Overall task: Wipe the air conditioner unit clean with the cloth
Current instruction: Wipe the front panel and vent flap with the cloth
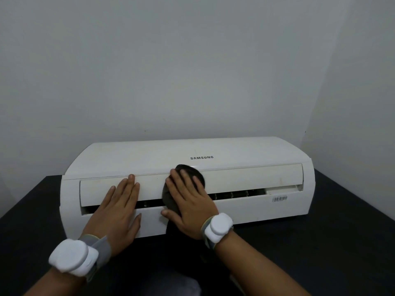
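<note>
The air conditioner unit (pixel 188 180) is a long shell of smooth, off-white plastic with rounded ends, lying on a matte black table (pixel 342 242) and backed against a plain pale wall (pixel 192 60). It bears the grey lettering SAMSUNG (pixel 201 157) on its curved top panel and a small barcode sticker (pixel 279 198) at the lower right. My left hand (pixel 116 212) lies flat on the hinged louvre flap (pixel 245 178), fingers straight and close together, holding nothing. My right hand (pixel 188 206) presses the cloth (pixel 197 175), a soft dark grey bunched rag, against the middle of the flap; my fingers are spread over it, flat rather than clenched. Below the flap the dark vent slot (pixel 239 194) shows. On each wrist I wear a grey strap with a white, rounded, puck-like block (pixel 70 258).
</note>
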A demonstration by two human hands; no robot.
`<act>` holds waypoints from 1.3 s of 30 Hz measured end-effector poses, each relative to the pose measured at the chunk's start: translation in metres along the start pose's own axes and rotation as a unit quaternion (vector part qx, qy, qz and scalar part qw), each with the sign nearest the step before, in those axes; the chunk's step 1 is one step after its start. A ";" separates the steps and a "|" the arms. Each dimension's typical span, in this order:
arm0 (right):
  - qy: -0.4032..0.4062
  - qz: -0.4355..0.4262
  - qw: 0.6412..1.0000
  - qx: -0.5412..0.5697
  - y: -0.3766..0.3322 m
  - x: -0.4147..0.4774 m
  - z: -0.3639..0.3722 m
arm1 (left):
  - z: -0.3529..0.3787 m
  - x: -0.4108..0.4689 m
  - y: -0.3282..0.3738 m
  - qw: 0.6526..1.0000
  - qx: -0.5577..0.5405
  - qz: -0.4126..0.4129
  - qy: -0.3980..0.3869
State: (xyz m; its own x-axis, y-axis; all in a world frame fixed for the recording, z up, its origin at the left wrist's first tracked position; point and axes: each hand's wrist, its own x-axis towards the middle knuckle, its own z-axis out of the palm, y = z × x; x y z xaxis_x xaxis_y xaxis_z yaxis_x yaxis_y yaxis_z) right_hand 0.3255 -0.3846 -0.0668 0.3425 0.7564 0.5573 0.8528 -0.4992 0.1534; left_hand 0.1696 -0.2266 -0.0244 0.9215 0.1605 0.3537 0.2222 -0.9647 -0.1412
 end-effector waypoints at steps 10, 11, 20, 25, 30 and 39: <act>0.005 0.233 0.972 0.021 0.127 -0.035 -0.027 | 0.003 0.000 -0.001 1.000 -0.007 -0.009 -0.008; 0.009 0.262 0.965 0.032 0.138 -0.039 -0.030 | 0.003 -0.001 -0.001 1.000 -0.010 -0.010 -0.006; 0.030 0.455 0.886 0.080 0.219 -0.077 -0.048 | 0.004 0.002 0.002 1.000 -0.017 -0.011 -0.007; 0.072 0.547 0.819 0.157 0.191 -0.077 -0.040 | 0.008 0.002 0.000 1.000 -0.020 -0.015 -0.001; 0.067 0.557 0.804 0.199 0.153 -0.073 -0.027 | 0.012 0.003 -0.003 0.999 -0.018 -0.029 -0.003; 0.019 0.374 0.922 0.098 0.117 -0.081 -0.006 | 0.008 0.001 0.000 0.998 -0.045 -0.040 -0.017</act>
State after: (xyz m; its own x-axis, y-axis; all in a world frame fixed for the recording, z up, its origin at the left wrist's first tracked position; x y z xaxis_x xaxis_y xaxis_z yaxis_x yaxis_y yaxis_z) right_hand 0.3951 -0.5073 -0.0891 0.8532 0.2135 0.4759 0.4389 -0.7870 -0.4337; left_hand 0.1730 -0.2243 -0.0313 0.9122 0.2439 0.3293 0.2679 -0.9630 -0.0287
